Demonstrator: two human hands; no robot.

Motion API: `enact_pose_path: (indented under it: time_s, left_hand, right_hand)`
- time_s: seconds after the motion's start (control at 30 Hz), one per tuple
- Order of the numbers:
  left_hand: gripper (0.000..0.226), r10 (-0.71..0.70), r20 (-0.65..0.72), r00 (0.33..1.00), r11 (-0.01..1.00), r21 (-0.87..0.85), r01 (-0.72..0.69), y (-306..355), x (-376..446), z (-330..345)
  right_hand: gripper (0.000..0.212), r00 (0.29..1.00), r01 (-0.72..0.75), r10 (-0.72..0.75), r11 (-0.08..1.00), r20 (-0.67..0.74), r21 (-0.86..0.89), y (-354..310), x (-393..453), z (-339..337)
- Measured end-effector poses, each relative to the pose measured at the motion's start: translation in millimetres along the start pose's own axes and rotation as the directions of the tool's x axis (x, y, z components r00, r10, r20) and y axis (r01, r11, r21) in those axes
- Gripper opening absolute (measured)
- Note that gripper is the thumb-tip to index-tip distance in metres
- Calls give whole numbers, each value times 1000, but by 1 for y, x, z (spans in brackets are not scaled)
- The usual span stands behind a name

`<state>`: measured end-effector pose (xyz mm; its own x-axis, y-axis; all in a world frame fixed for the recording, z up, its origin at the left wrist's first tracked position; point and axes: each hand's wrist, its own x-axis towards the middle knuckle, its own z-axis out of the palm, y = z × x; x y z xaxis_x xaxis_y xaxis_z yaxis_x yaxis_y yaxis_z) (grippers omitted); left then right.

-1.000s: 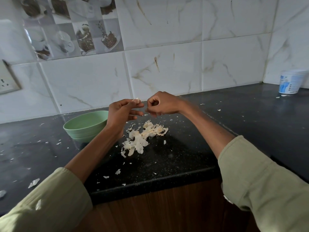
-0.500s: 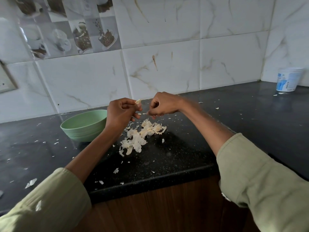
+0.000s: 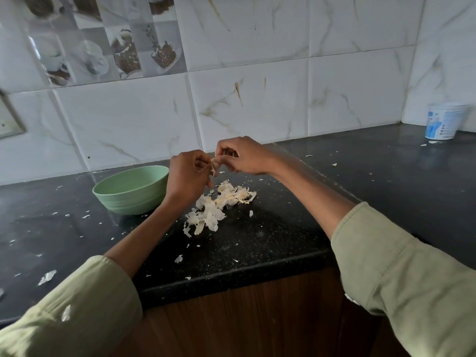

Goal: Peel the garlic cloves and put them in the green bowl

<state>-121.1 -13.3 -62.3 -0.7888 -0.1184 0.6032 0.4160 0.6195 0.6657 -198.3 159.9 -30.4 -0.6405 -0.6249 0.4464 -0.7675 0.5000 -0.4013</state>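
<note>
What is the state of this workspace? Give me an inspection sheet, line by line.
Surface: black speckled stone counter, littered with small white flakes.
Job's things: pale green round bowl left of the hands, contents hidden; small garlic clove held between both hands, a strip of skin hanging from it.
Clutter: heap of papery white garlic skins below the hands; white plastic tub with blue label in the far right corner.
Grippers: left hand and right hand both pinch the clove.
Cables: nothing seen.
Surroundings: white marbled wall tiles; wooden cabinet front.

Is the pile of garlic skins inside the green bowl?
No, the garlic skins lie on the counter beside the green bowl.
</note>
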Motion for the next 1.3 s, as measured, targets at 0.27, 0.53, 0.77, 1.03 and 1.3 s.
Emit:
enact_pose_path:
  time_s: [0.27,0.53,0.77,1.03,1.3]
  left_hand:
    - [9,-8,22,1000,999,-39,8,4,-1,1]
    - [9,79,-12,997,995,55,-78,4,-2,1]
    - [18,26,97,995,991,-136,-13,-2,2,-10]
    - [23,-96,150,984,941,-310,138,0,3,-7]
    - [26,-214,126,969,875,-416,248,2,7,-4]
  right_hand:
    - [31,993,1,-12,995,-117,-98,-5,2,8]
    - [42,988,-34,27,998,-150,-44,-4,3,9]
    - [44,997,32,-24,994,-78,102,-7,0,3]
    - [33,998,65,-65,979,-6,193,-7,-2,-2]
    - [28,995,103,-95,948,-42,301,-13,-2,2]
